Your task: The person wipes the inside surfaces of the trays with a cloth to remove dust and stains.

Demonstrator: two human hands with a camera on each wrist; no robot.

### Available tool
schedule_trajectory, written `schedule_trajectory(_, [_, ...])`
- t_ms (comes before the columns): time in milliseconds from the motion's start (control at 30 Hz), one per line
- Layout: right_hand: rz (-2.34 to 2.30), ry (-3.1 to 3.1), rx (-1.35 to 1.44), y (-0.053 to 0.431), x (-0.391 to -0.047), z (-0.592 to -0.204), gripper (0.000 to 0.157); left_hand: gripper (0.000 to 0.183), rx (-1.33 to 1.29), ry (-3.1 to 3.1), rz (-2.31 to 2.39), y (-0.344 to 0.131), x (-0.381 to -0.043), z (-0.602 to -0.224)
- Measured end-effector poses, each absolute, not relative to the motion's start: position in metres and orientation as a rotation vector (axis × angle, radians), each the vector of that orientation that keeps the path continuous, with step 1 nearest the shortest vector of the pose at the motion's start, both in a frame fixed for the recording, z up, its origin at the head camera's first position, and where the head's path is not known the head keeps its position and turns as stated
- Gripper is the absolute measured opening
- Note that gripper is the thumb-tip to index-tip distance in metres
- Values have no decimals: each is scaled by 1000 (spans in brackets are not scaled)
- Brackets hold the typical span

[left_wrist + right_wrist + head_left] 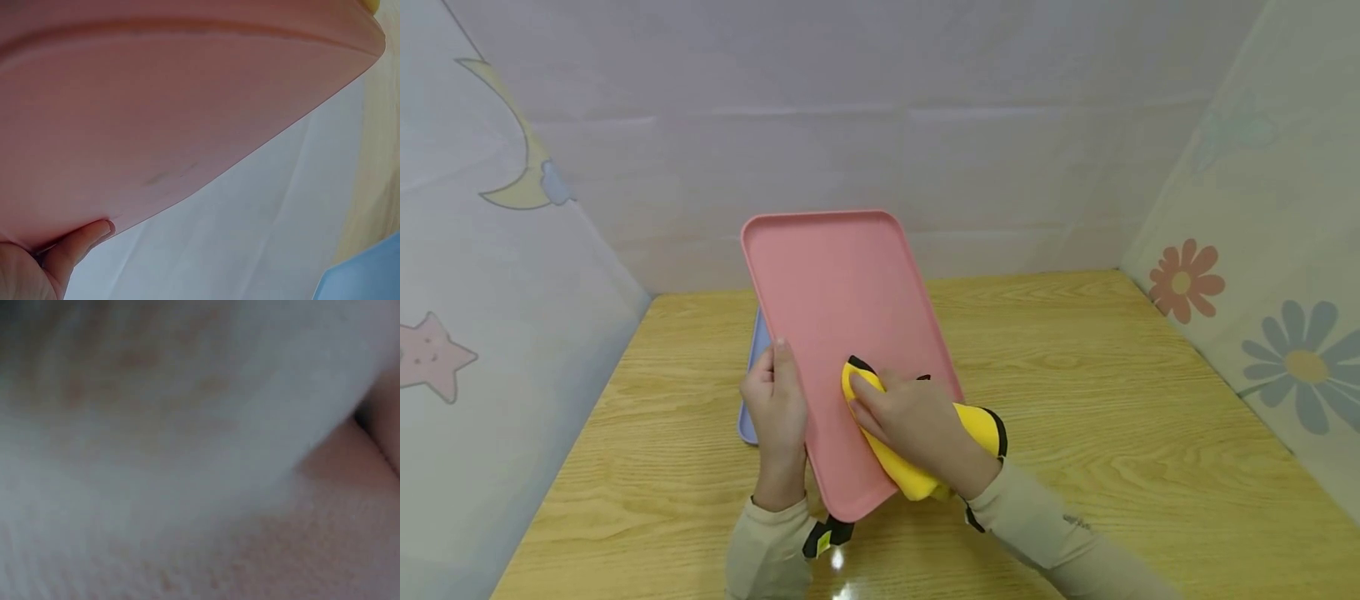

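Observation:
A pink rectangular tray (842, 292) with a raised rim is held up and tilted above the table in the head view. My left hand (777, 417) grips its left edge, thumb over the rim. The left wrist view looks along the tray's underside (187, 125), with part of my left hand (44, 269) at its edge. With my right hand (917, 421) I hold a yellow cloth (981, 429) with black edging against the tray's lower right face. The right wrist view is blurred and close to skin and some pale surface, so the cloth cannot be made out there.
A blue tray (748, 423) lies on the wooden table (1090, 417), mostly hidden behind the pink one. Pale printed wall sheets (1037, 167) stand at the back and both sides. Both wrists wear dark straps (829, 535).

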State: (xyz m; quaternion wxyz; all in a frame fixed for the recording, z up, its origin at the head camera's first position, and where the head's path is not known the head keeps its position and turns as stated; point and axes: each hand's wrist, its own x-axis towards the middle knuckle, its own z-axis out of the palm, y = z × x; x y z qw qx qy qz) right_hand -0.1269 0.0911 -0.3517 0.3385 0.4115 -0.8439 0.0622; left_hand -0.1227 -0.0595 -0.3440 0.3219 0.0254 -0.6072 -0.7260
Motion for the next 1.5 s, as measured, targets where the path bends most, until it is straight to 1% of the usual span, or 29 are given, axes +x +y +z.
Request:
schedule_trajectory(233, [132,-2133,1157,75,-111,-348,16,39,36,-1577,-1935,-59,-124,-346])
schedule_trajectory(467, [78,-2140,1243,63,-98,-343,12,43,29,-1545,-1940,-58,-125,-348])
schedule_trajectory(700, [120,-2162,1207,64,-97,-344,11,42,43,-1576,-1933,-58,-124,-347])
schedule_trajectory(1033, [149,-2222,1122,82,-110,-348,20,39,105,-1609,-1949,-61,-122,-345])
schedule_trajectory(1233, [177,-2315,1039,102,-124,-353,15,39,137,-1629,-1894,-63,-121,-344])
schedule_trajectory(1400, [151,-2328,946,118,-135,-358,19,38,140,-1607,-1911,-63,-121,-343])
schedule_trajectory(1500, [143,-2382,882,127,-140,-360,16,38,147,-1607,-1921,-64,-120,-343])
